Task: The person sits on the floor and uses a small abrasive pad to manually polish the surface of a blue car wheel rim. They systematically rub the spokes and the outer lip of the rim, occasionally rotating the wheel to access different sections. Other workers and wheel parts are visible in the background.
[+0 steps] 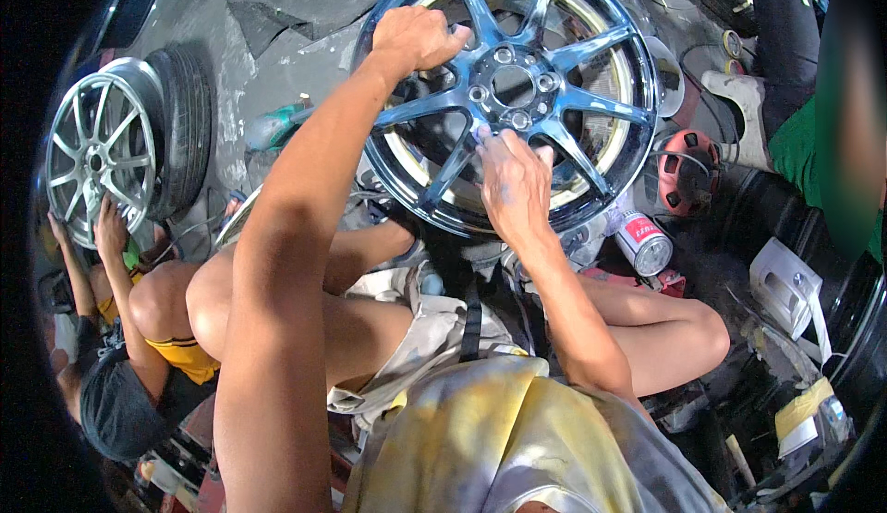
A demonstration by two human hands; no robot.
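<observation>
In front of me is a glossy blue alloy wheel rim [462, 102], its several spokes meeting at a hub with bolt holes around a round centre opening. My left hand [420, 40] is closed over its upper left part, where a spoke meets the outer edge, the thumb pointing toward the hub. At the lower side of the hub, my right hand [516, 190] presses bent fingers against the base of a spoke. Those fingers are held together, and whatever may be under them is hidden. Bluish smudges mark the back of that hand.
At left, another person's hands [111, 227] touch a silver wheel rim [100, 148] beside a black tyre [185, 130]. Right of my wheel rim lie a red sander-like tool [688, 171], a tin can [644, 243] and cables. A teal-handled tool [273, 129] rests on the floor.
</observation>
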